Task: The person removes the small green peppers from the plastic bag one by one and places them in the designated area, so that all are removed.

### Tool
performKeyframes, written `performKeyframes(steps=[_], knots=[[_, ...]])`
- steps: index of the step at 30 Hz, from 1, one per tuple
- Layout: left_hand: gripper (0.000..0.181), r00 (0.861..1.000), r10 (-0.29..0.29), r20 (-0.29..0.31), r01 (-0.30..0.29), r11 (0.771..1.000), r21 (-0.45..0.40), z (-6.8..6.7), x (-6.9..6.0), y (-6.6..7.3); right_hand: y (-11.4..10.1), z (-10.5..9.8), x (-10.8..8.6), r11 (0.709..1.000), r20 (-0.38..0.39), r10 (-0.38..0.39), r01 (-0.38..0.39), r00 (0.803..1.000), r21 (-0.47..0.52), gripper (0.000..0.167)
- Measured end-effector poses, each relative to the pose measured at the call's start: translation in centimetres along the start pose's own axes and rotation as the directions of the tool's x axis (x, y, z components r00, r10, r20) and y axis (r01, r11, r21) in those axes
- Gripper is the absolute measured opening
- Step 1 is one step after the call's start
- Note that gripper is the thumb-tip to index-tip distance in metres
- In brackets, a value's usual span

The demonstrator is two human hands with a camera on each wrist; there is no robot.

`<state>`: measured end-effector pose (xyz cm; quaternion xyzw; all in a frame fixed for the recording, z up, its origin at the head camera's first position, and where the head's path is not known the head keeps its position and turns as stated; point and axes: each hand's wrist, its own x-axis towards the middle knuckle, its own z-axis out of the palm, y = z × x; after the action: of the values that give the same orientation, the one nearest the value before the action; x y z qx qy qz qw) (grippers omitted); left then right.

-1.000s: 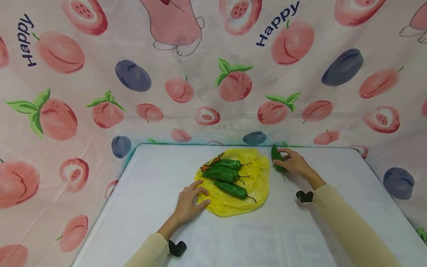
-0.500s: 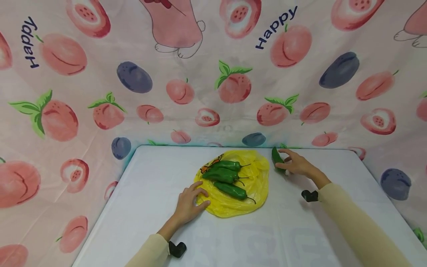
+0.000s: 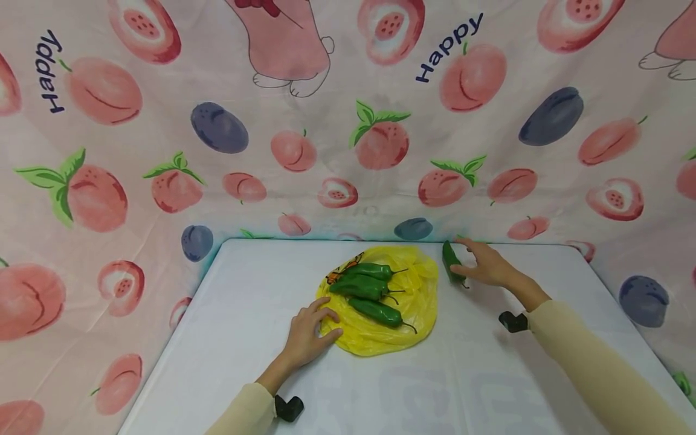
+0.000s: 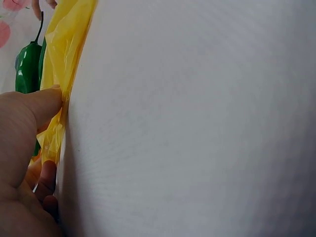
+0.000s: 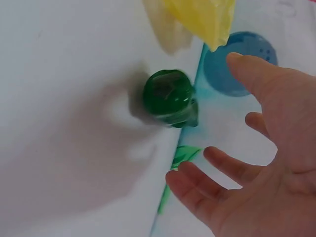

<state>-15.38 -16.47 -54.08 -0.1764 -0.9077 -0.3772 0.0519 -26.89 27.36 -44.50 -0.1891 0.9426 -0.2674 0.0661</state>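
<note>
A yellow plastic bag (image 3: 372,344) lies flattened on the white table, bearing three green peppers: one at the back (image 3: 371,270), a middle pepper (image 3: 359,286) and a front pepper (image 3: 375,310). My left hand (image 3: 307,335) rests at the bag's left edge, its thumb and fingers spread and touching the plastic. Right of the bag, a fourth pepper (image 3: 451,260) lies alone on the table. Beside it is my right hand (image 3: 486,266), thumb and fingers parted. In the right wrist view, a gap separates those fingers from the lone pepper (image 5: 168,96).
The white table (image 3: 261,272) ends at a backdrop cloth (image 3: 348,151) printed with fruit, close behind the lone pepper. A black wrist device (image 3: 289,409) sits on the left cuff, and another black device (image 3: 513,322) on the right one.
My right hand has let go of the fourth pepper, its fingers spreading as it draws slightly right. The left hand and the bag have stayed put.
</note>
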Motion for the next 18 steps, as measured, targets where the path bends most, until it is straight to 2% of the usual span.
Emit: performKeyframes(steps=[10,15,18], knots=[[0.014,1.000,0.007,-0.008,-0.007,1.000,0.006,0.1,-0.1,0.1,-2.2,-0.5,0.1,0.995,-0.106,-0.094,0.090,0.990,-0.038,0.074],[0.014,1.000,0.004,-0.005,-0.004,1.000,0.001,0.0,0.0,0.1,-3.5,-0.5,0.2,0.981,-0.172,-0.191,0.183,0.966,-0.065,0.073],[0.014,1.000,0.008,-0.006,-0.008,1.000,-0.007,0.0,0.0,0.1,-4.1,-0.4,0.5,0.973,-0.198,-0.226,0.212,0.954,-0.088,0.071]])
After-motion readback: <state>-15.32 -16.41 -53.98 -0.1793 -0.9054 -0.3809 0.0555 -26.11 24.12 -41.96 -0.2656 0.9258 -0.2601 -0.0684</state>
